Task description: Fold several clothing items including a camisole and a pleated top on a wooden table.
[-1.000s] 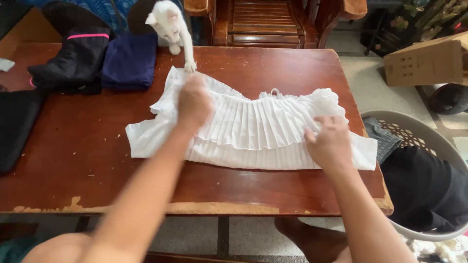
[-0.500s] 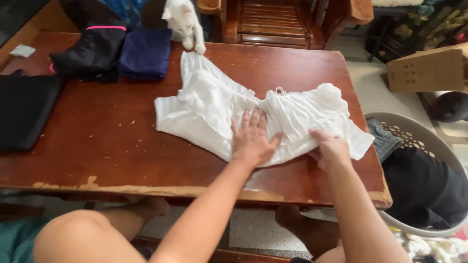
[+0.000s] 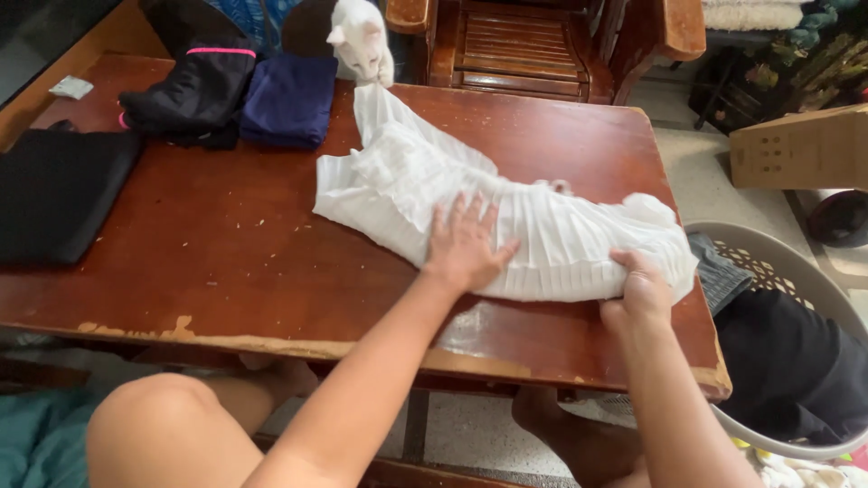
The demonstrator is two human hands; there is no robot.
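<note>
Two bare hands work a white pleated garment [image 3: 542,235] on a worn red-brown wooden table [image 3: 226,262]. We see the left hand [image 3: 463,244] pressed flat on the cloth near its middle, fingers [image 3: 470,212] spread wide and holding nothing. We see the right hand [image 3: 644,291] at the garment's near right end, its fingers curled under a bunched edge and gripping it, close to the table's front right corner.

By our reading, the fold is partly made: the garment lies gathered into a long band running from the far middle of the table down to the right, its left part doubled over, its right end still rumpled and not yet squared. Smoothing and the closing folds look to be left.

Three folded pieces sit along the far left: a black one with a pink stripe [image 3: 194,77], a dark blue one [image 3: 289,98], and a flat black one [image 3: 59,194] at the left edge. A white cat [image 3: 362,41] stands at the far edge, just beside the garment's tip. To the right, off the table, a grey laundry basket [image 3: 796,271] holds dark clothes. We note bare wood to the left of the garment; on the right the cloth reaches nearly to the edge.
</note>
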